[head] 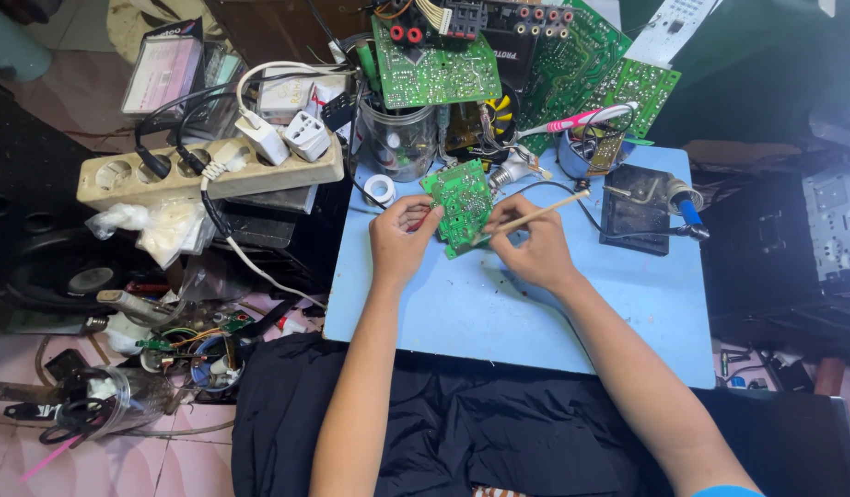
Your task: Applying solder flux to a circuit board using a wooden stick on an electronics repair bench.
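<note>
a small green circuit board [462, 204] is held tilted above the blue surface [499, 313], pinched at its left edge by the closed fingers of the left hand [402, 237]. a thin wooden-handled brush [534, 217] is gripped pen-style in the right hand [533, 244], its tip on the board's lower right edge. cleaning appears under way; light, steady strokes are called for.

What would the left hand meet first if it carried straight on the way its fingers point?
The left hand points right, already gripping the small green circuit board; past it, probably the right hand holding a thin wooden stick.
</note>
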